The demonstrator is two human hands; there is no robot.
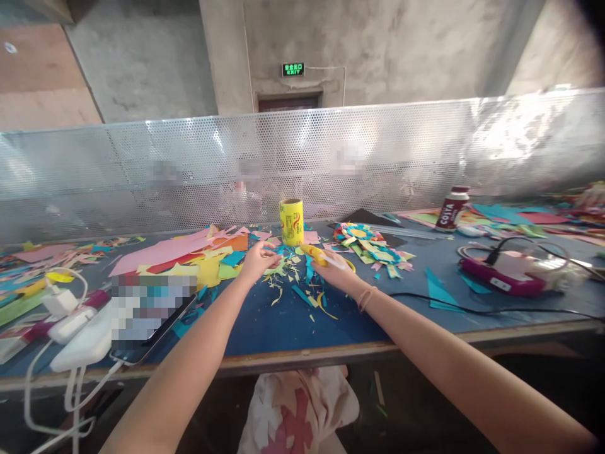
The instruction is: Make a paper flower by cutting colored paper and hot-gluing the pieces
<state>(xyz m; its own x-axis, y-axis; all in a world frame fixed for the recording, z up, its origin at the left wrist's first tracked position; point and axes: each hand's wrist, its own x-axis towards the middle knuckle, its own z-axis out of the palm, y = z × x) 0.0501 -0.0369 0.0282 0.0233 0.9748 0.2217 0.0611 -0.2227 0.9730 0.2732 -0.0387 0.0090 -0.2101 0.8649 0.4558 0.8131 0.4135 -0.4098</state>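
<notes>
My right hand [336, 270] is closed around a yellow tool that looks like a glue gun [314, 254], its tapered end pointing away to the upper left. My left hand [259, 260] hovers over small paper scraps [282, 268], fingers curled together; whatever they may pinch is too small to make out. Just beyond both hands stands a yellow cardboard tube [292, 223], upright. A colourful paper flower rosette [357, 233] with paper tails lies to the right of it. Yellow paper [208, 270] and pink paper [163, 249] spread out left of my left hand.
A phone [163, 315] and white power bank [87, 334] with cables lie at the left front. On the right are a Costa bottle [452, 208], a purple power strip [501, 277] and a black cord [444, 304]. A perforated metal screen [189, 170] borders the table's back.
</notes>
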